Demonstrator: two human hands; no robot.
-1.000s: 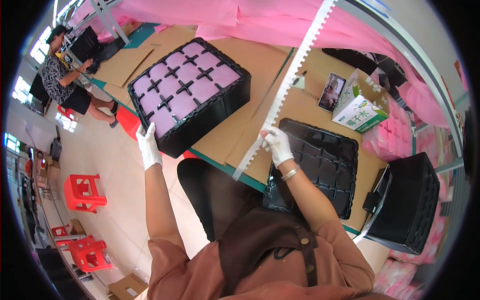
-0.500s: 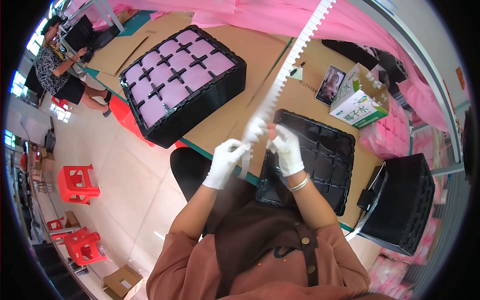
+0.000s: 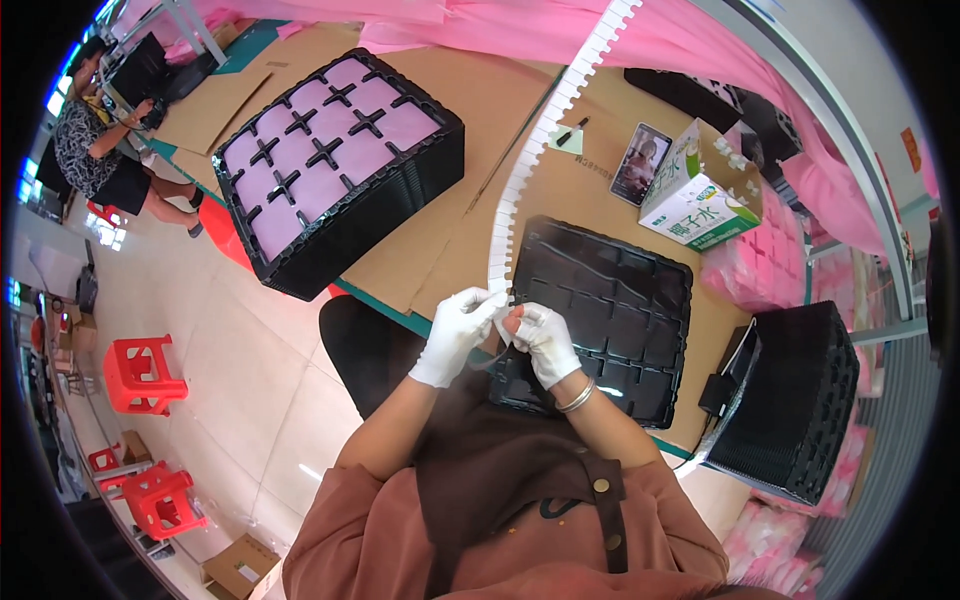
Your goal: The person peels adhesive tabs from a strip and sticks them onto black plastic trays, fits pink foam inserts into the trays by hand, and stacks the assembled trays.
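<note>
A long white strip with toothed, notched edges [image 3: 503,225] comes down from the top edge of the view to my hands. My left hand [image 3: 450,338], in a white glove, is closed, pinching the strip's lower part between thumb and fingers. Close beside it, my gloved right hand [image 3: 546,345] has its fingers curled at the strip's end, with a bare fingertip showing; a loose end curls below the hands. What exactly the right fingers pinch is partly hidden. Just right of my hands, a black compartment tray [image 3: 610,320] lies on the cardboard-covered table [image 3: 440,225].
A stack of black trays [image 3: 370,235] with lilac sheets in its compartments stands left. On the right are a tablet [image 3: 641,165], an open carton [image 3: 690,212], pink packs [image 3: 755,255] and more black trays [image 3: 785,400]. Red stools [image 3: 143,375] and a person [image 3: 95,140] are far left.
The strip was blurred and farther right; it now hangs still and curves. My hands have come closer together and slightly lower. The whole view has shifted a little.
</note>
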